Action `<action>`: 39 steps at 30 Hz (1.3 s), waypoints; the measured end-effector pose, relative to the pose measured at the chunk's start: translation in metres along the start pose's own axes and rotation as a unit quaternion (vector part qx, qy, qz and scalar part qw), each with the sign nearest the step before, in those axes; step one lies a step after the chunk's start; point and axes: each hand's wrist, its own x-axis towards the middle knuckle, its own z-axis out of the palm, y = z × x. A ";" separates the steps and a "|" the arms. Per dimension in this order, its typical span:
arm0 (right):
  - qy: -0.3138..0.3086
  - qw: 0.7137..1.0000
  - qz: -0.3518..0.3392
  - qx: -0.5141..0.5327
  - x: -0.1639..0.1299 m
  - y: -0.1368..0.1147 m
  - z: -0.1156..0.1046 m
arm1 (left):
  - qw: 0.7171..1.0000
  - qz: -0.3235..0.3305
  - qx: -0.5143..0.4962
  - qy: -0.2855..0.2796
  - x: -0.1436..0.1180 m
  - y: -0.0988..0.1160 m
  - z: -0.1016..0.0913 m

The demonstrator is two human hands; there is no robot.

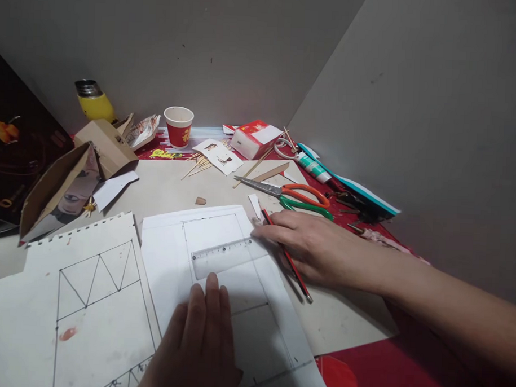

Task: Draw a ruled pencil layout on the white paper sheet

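Observation:
My left hand (202, 338) lies flat on a white drawing sheet (163, 241), its fingers stretched out and the tips at the lower edge of a clear ruler (222, 259). The ruler lies slightly aslant across the pencil lines of a drawn frame. At its far right end, my right hand (301, 240) reaches in with fingertips touching it or very near it. A red and black pencil (287, 256) is tucked among the right hand's bent fingers, running aslant across them. To the left, another sheet (100, 335) bears a ruled zigzag truss drawing.
Beyond my right hand lie scissors (283, 190) with orange and green handles. Further back stand a paper cup (178, 127), a red and white box (256, 138) and several thin sticks (195, 167). Folded cardboard (102, 148) and a yellow bottle (95, 104) are at left; grey walls enclose the table.

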 end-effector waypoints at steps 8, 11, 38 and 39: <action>-0.025 1.000 0.012 0.013 0.003 -0.008 -0.002 | 0.996 -0.038 0.020 -0.075 0.005 0.004 -0.004; -0.022 1.000 0.005 0.001 0.002 -0.008 -0.003 | 0.997 -0.039 0.013 -0.069 0.004 0.005 -0.002; -0.035 0.999 0.005 -0.007 -0.001 -0.007 -0.001 | 0.994 -0.036 -0.004 -0.099 0.001 0.002 0.004; -0.036 0.999 0.005 -0.008 -0.001 -0.007 -0.001 | 0.995 -0.036 -0.008 -0.097 0.001 0.002 0.005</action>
